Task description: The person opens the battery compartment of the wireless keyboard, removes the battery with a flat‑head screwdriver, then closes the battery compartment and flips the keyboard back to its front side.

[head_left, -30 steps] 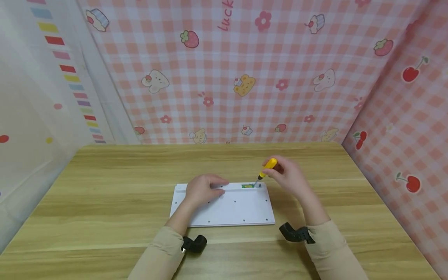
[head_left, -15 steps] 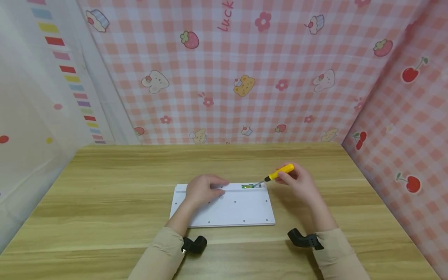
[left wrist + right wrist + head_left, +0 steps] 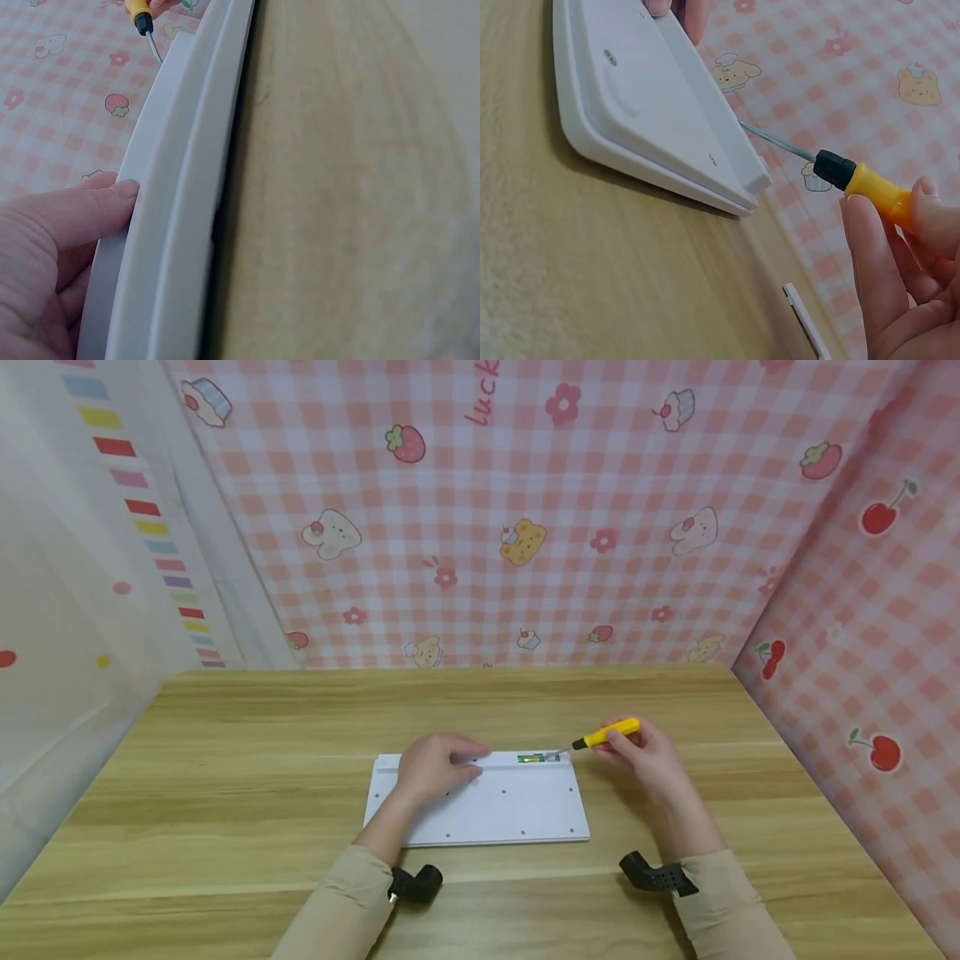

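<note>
A white keyboard [image 3: 517, 814] lies underside up on the wooden table, with small dark screw spots across it. Along its far raised bar is an uncovered battery compartment, where a green and yellow battery [image 3: 531, 759] shows. My left hand [image 3: 433, 768] grips the raised bar left of the compartment; in the left wrist view its fingers sit at the bar's edge. My right hand [image 3: 647, 756] holds a screwdriver [image 3: 611, 732] by its yellow handle [image 3: 881, 196]. The screwdriver slants low from the right, its metal shaft [image 3: 778, 141] reaching into the compartment's right end, where the bar hides the tip in the right wrist view.
A small white strip [image 3: 807, 321] lies on the table beyond the keyboard's right end, in the right wrist view. Pink checked cloth [image 3: 480, 527] hangs behind the table [image 3: 225, 793]. Each wrist carries a black camera mount [image 3: 654, 872].
My right hand has moved right and toward me, tipping the screwdriver from steep to nearly flat while its tip stays at the compartment. The left hand and keyboard have kept still.
</note>
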Demonstrator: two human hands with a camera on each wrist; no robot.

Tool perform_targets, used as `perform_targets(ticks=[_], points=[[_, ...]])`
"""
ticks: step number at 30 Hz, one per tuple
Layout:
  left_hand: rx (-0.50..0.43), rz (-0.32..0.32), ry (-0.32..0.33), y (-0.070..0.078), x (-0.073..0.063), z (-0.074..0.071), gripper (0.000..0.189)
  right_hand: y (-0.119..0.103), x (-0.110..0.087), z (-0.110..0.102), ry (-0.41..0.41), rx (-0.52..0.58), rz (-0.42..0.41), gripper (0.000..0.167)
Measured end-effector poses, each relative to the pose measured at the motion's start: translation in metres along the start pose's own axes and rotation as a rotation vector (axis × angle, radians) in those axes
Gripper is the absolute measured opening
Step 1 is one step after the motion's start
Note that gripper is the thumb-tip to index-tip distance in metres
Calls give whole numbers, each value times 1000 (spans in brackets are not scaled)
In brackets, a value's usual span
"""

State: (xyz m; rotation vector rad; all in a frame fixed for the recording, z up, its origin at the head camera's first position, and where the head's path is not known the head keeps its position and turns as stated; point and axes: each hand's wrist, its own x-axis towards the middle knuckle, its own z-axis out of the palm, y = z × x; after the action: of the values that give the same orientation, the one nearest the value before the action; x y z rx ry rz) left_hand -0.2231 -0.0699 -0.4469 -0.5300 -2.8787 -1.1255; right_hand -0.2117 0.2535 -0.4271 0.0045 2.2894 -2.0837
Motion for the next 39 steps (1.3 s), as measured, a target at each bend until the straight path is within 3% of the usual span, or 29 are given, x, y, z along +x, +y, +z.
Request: perform_targets(ticks=[10, 39], points=[[-11, -6, -2, 0, 0, 0, 27, 4, 0, -2, -6, 97, 16, 29], [-2, -2, 0, 0, 0, 0, 26, -2, -4, 2, -9, 81, -21, 26]])
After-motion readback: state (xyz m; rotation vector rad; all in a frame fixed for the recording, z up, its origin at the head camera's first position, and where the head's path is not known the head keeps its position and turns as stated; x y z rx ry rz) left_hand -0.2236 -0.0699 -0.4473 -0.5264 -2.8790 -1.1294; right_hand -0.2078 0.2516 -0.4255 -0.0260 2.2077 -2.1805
